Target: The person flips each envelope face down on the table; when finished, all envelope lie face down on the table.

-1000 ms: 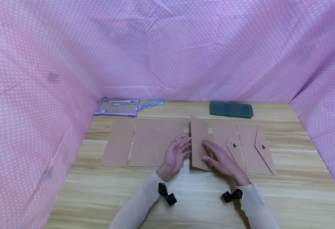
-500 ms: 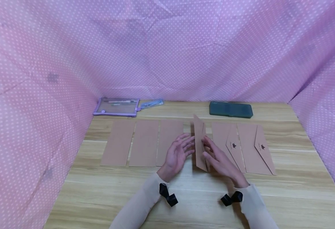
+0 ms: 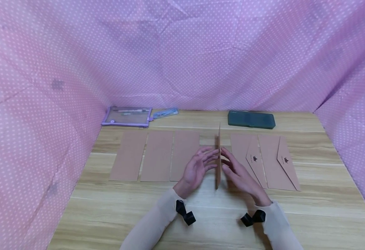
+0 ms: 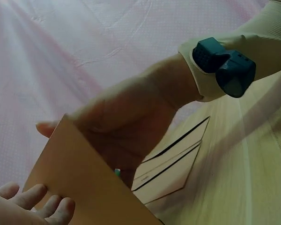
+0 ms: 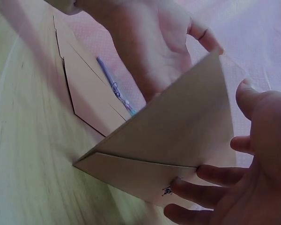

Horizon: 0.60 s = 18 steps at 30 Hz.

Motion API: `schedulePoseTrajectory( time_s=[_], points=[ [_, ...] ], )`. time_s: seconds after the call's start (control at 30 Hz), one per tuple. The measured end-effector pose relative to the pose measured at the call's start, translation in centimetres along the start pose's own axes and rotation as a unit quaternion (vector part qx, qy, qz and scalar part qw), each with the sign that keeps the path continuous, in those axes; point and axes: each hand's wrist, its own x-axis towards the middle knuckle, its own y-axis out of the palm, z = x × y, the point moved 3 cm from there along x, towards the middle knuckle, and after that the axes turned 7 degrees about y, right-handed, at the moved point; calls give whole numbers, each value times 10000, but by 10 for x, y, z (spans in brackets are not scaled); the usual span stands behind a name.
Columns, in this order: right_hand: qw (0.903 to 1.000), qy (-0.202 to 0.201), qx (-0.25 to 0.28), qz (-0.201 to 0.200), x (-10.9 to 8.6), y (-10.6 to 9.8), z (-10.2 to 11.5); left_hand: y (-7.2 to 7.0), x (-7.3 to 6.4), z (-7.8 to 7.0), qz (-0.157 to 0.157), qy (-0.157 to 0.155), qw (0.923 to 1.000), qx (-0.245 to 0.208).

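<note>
A brown paper envelope (image 3: 219,139) stands on edge between my two hands, seen nearly edge-on in the head view. My left hand (image 3: 196,169) has its fingers extended, fingertips against the plain face. On the other side, fingertips of my right hand (image 3: 239,175) touch the flapped face. The right wrist view shows the pointed flap and part of a small dark print (image 5: 167,191) by these fingers. The plain face (image 4: 84,173) fills the lower left wrist view. Neither hand is curled round the envelope.
Plain-side-up envelopes (image 3: 155,156) lie in a row to the left. Two envelopes (image 3: 271,163) with crown-printed flaps lie at the right. Behind stand a purple-edged mesh pouch (image 3: 127,117), a blue clear packet (image 3: 166,113) and a dark green case (image 3: 251,119). A pink dotted cloth (image 3: 182,62) surrounds the table.
The envelope has turned from leaning, with its plain face showing, to nearly vertical, its upper edge moving right. My left hand has followed it slightly right; the right hand's fingers remain against the flapped side.
</note>
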Motion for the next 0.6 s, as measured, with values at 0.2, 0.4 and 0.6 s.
schedulePoseTrajectory(
  time_s=[0.2, 0.4, 0.6],
  points=[
    [9999, 64, 41, -141, -1, -4, 1, -2, 1, 9, -12, -228, 9996, 177],
    [9993, 237, -152, -250, -2, -10, -1, -5, 2, 17, -68, -359, 9989, 284],
    [9989, 364, -138, -268, -5, -18, 0, -10, 3, 28, -100, -580, 9970, 507]
  ],
)
